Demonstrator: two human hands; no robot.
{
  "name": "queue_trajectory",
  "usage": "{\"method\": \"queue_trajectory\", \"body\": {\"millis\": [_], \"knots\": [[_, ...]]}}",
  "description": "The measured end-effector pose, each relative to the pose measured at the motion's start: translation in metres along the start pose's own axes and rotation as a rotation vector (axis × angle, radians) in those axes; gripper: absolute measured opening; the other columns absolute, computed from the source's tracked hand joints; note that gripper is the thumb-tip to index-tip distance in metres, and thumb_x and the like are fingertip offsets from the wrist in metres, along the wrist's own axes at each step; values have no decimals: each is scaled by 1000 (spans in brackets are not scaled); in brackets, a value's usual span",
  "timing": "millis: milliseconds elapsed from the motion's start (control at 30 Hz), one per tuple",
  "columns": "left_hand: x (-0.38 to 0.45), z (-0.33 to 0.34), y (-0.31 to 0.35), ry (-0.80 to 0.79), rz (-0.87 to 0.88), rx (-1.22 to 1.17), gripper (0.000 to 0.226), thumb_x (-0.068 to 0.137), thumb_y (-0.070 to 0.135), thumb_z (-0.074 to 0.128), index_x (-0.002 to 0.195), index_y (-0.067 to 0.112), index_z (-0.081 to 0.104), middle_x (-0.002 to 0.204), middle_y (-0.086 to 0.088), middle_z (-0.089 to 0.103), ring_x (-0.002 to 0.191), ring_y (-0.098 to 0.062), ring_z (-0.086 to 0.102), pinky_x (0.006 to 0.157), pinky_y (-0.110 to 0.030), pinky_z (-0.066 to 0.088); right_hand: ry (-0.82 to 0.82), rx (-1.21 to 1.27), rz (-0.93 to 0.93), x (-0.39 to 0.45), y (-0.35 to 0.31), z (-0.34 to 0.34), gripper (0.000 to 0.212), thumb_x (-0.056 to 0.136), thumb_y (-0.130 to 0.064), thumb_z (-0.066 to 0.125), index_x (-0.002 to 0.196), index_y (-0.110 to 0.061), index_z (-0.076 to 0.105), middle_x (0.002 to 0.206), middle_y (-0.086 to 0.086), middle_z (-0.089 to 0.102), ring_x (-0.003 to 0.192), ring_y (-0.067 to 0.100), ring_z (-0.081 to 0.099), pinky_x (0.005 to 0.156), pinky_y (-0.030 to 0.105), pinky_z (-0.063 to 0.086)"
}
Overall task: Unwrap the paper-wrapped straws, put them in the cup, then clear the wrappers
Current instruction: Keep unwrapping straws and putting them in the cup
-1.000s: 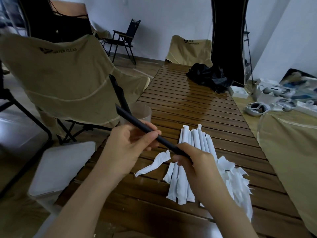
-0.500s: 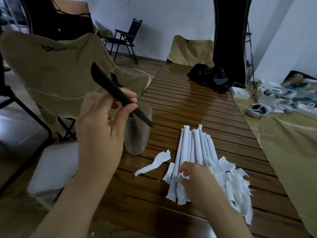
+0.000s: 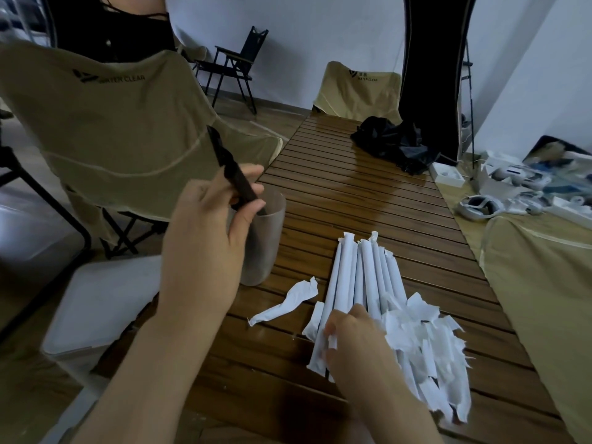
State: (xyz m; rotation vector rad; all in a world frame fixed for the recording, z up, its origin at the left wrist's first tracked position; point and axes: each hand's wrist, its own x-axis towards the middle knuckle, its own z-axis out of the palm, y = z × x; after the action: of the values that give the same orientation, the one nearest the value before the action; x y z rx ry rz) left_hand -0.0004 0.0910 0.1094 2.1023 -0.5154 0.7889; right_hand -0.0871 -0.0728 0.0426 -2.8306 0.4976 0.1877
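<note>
Left hand [image 3: 205,232]: pinches the black straw [image 3: 232,169] between thumb and fingers, tilted, with its low end just inside the cup's mouth; held high on the shaft, probably so the tip can be steered in before letting go.
Cup [image 3: 266,248]: upright at the table's left edge, just left of the pile, a short reach for each drop.
Right hand [image 3: 349,334]: fingers curled on the near ends of the wrapped straws [image 3: 362,277], seemingly picking out the next one; whether one is truly gripped I cannot tell.
Wrapped straws: side by side, ends pointing far, easy to take singly.
Wrappers [image 3: 429,347]: torn paper heaped right of the straws, one loose strip [image 3: 285,304] to their left; kept apart for clearing last.
Table [image 3: 368,200]: slatted wood.
</note>
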Motion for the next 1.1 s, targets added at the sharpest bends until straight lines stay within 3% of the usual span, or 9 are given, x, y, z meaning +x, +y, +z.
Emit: {"method": "queue_trajectory", "body": {"millis": [133, 233, 400, 467, 533, 667, 833, 933, 1100], "knots": [[-4, 7, 2, 20, 7, -69, 61, 85, 26, 63, 140, 26, 36, 126, 14, 52, 108, -9, 55, 82, -29, 50, 15, 31, 35, 3, 2, 4, 31, 92, -26, 57, 121, -22, 48, 122, 2, 41, 104, 18, 53, 88, 26, 49], [-7, 8, 5, 85, -3, -122, 70, 85, 21, 66, 144, 21, 29, 136, 3, 45, 105, -7, 53, 82, -30, 53, 37, 69, 61, 4, 5, 7, 30, 92, -24, 55, 120, -24, 45, 120, 2, 41, 98, 17, 56, 79, 23, 48], [-17, 11, 26, 237, 116, -67, 46, 90, 6, 62, 131, 11, 42, 127, -12, 43, 95, -5, 48, 78, -12, 44, 73, 141, 78, 6, 12, 6, 25, 93, -24, 51, 118, -22, 46, 109, 0, 43, 83, 12, 45, 76, 19, 45], [-25, 18, 36, 47, 129, -7, 32, 92, 10, 57, 120, 21, 46, 119, 2, 43, 91, 1, 44, 73, -7, 42, 89, 164, 109, 6, 13, 4, 24, 93, -23, 53, 116, -21, 50, 109, 1, 46, 84, 14, 47, 79, 22, 47], [-38, 30, 40, -303, 114, 74, 27, 94, 21, 50, 117, 35, 42, 116, 17, 37, 91, 2, 45, 69, -8, 42, 125, 213, 143, 7, 14, 2, 21, 91, -19, 56, 112, -19, 53, 108, 3, 48, 87, 18, 55, 79, 27, 52], [-65, 51, 29, -761, 118, 120, 29, 98, 28, 48, 125, 38, 47, 132, 18, 37, 110, 2, 45, 82, -5, 34, 241, 324, 217, 14, 20, -2, 16, 87, -13, 60, 101, -18, 54, 98, 7, 55, 79, 24, 61, 65, 29, 51], [-65, 52, 23, -729, 53, 40, 21, 97, 29, 50, 114, 42, 54, 129, 23, 44, 107, 2, 51, 83, -12, 45, 627, 595, 209, 12, 29, -19, 16, 90, -3, 53, 92, -18, 58, 88, 6, 62, 69, 20, 60, 48, 20, 36], [-60, 50, 24, -695, 61, 12, 21, 98, 33, 47, 115, 44, 53, 129, 25, 44, 108, 5, 50, 82, -10, 44, 877, 827, 149, 4, 27, -32, 18, 91, -2, 55, 96, -19, 56, 82, -2, 64, 67, 10, 64, 57, 23, 48], [-55, 48, 25, -673, 107, -30, 22, 98, 39, 45, 117, 47, 49, 123, 28, 42, 99, 8, 50, 68, -2, 36, 808, 1172, 64, 0, 40, -50, 21, 95, -9, 53, 112, -19, 60, 88, -6, 66, 80, 4, 62, 73, 25, 49]]}}
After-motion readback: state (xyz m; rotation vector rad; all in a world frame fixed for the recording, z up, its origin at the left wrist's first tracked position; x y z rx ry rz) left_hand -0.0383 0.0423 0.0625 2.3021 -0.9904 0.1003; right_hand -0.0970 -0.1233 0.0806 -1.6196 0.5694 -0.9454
